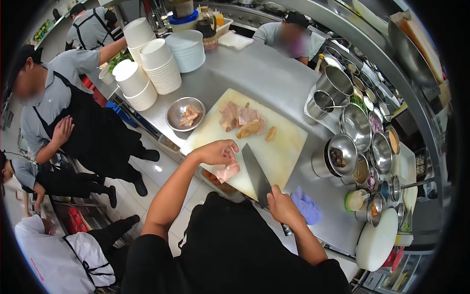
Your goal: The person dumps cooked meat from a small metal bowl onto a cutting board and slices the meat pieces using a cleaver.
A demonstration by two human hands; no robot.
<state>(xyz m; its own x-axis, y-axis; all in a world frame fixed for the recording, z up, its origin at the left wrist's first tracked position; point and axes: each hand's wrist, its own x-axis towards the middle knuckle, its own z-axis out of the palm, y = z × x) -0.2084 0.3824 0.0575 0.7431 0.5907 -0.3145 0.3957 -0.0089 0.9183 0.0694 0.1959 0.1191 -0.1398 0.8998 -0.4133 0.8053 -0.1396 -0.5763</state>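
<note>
My right hand [284, 206] is closed round the handle of a cleaver [256, 171]. Its broad blade points away from me over the white cutting board [289, 142]. To the left, my left hand [219, 152] has its fingers curled in a pinch at the upper edge of a piece of raw chicken [226, 173], near the board's front left edge. Farther up the board lies a pile of raw chicken pieces [240, 119], with a small strip [270, 133] apart from it. A metal bowl [185, 113] with cut meat stands at the board's left edge.
A crumpled purple-blue cloth [306, 206] lies right of the board. Metal pots and bowls [355, 127] of ingredients crowd the right side, beside a round white board [377, 240]. Stacked white tubs [159, 66] stand at the back left. Co-workers stand left and across the counter.
</note>
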